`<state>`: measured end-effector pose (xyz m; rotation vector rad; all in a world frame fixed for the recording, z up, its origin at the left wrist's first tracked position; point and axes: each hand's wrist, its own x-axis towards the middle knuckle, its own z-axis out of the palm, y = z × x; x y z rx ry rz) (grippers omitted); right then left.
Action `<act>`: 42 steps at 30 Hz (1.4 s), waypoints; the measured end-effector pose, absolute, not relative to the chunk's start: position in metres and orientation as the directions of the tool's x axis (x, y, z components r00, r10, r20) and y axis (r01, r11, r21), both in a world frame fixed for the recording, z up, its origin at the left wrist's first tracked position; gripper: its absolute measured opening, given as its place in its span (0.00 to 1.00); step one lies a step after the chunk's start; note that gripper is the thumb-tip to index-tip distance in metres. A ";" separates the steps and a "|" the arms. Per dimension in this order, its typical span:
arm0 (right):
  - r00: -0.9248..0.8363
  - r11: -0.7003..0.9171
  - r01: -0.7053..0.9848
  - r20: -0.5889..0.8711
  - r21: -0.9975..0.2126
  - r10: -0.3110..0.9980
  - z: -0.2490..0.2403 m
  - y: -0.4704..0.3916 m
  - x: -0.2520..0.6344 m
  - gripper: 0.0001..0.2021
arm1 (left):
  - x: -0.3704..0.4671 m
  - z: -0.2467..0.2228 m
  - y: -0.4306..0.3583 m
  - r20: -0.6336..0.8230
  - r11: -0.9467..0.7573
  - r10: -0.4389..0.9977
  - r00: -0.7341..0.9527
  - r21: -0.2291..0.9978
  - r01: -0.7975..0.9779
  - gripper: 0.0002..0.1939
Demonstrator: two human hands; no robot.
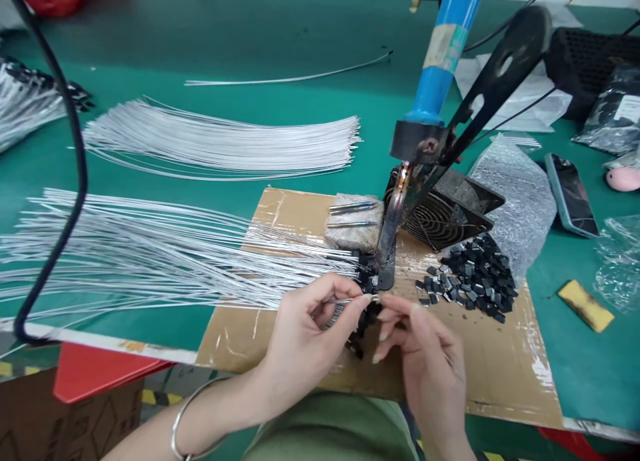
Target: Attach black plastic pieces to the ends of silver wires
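My left hand (315,331) pinches the end of a white wire just below the soldering iron's tip. Close beside it, my right hand (425,354) has its thumb and index finger together at the wire's end; whatever small part lies between them is too small to make out. The iron (395,214), with a blue handle (440,61), hangs tip-down from a black metal bracket (495,74). A bundle of white wires (200,254) with black ends runs in from the left. Small black connectors (480,277) are heaped on the cardboard (480,374) to the right.
A second white wire bundle (225,141) lies behind. Behind the iron are a black fan (435,214) and a fibre pad (353,234) with metal tips. Bubble wrap (520,201), a phone (573,194) and a yellow sponge (585,305) lie right. A black cable (75,127) arches at left.
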<state>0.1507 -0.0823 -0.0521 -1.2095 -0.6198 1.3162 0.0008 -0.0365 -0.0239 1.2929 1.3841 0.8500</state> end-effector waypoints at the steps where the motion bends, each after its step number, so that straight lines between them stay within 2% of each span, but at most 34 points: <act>1: 0.282 -0.124 -0.237 -0.191 -0.964 0.940 -0.054 -0.084 0.161 0.12 | 0.000 -0.023 -0.035 -0.211 0.181 0.973 0.093 0.949 0.260 0.08; 2: 0.362 -0.090 -0.031 -0.095 -0.995 0.927 -0.056 -0.086 0.173 0.08 | -0.001 -0.021 -0.034 -0.216 0.184 0.972 0.097 0.947 0.262 0.08; 4: 0.392 -0.068 0.401 0.104 -0.914 0.914 -0.059 -0.086 0.196 0.05 | -0.004 -0.019 -0.032 -0.213 0.178 0.971 0.112 0.947 0.266 0.08; 5: 0.330 -0.024 0.562 0.198 -0.826 0.923 -0.061 -0.085 0.206 0.05 | -0.005 -0.019 -0.032 -0.210 0.172 0.970 0.120 0.947 0.269 0.08; 7: 0.170 0.084 0.727 0.297 -0.681 0.940 -0.063 -0.082 0.220 0.04 | -0.006 -0.019 -0.032 -0.200 0.157 0.971 0.134 0.948 0.278 0.08; 9: 0.069 0.156 0.790 0.339 -0.593 0.938 -0.065 -0.080 0.226 0.03 | -0.006 -0.019 -0.033 -0.187 0.141 0.973 0.138 0.947 0.288 0.08; 15: 0.010 0.204 0.842 0.393 -0.500 0.920 -0.065 -0.083 0.219 0.03 | -0.005 -0.020 -0.031 -0.183 0.133 0.974 0.135 0.939 0.317 0.09; 21: 0.030 0.192 0.844 0.401 -0.500 0.915 -0.065 -0.087 0.215 0.02 | -0.005 -0.018 -0.029 -0.183 0.135 0.977 0.112 0.932 0.338 0.09; 24: 0.140 0.118 0.796 0.371 -0.593 0.918 -0.066 -0.090 0.211 0.02 | -0.004 -0.017 -0.029 -0.180 0.141 0.979 0.094 0.936 0.322 0.08; 28: 0.331 -0.048 0.635 0.216 -0.771 0.919 -0.063 -0.093 0.201 0.05 | -0.004 -0.016 -0.030 -0.174 0.139 0.980 0.092 0.942 0.305 0.06; 30: 0.367 -0.074 0.515 0.141 -0.854 0.920 -0.058 -0.091 0.194 0.06 | -0.005 -0.016 -0.029 -0.179 0.140 0.979 0.100 0.940 0.312 0.06; 33: 0.409 -0.110 0.242 -0.002 -0.964 0.913 -0.049 -0.084 0.182 0.05 | -0.006 -0.015 -0.028 -0.193 0.149 0.975 0.111 0.935 0.323 0.06; 38: 0.333 -0.196 -0.146 -0.235 -0.970 0.913 -0.038 -0.075 0.159 0.04 | -0.006 -0.011 -0.025 -0.232 0.175 0.955 0.185 0.944 0.279 0.06; 42: 0.317 -0.252 -0.294 -0.343 -0.922 0.884 -0.033 -0.073 0.146 0.04 | -0.004 -0.007 -0.022 -0.251 0.213 0.930 0.267 0.963 0.162 0.06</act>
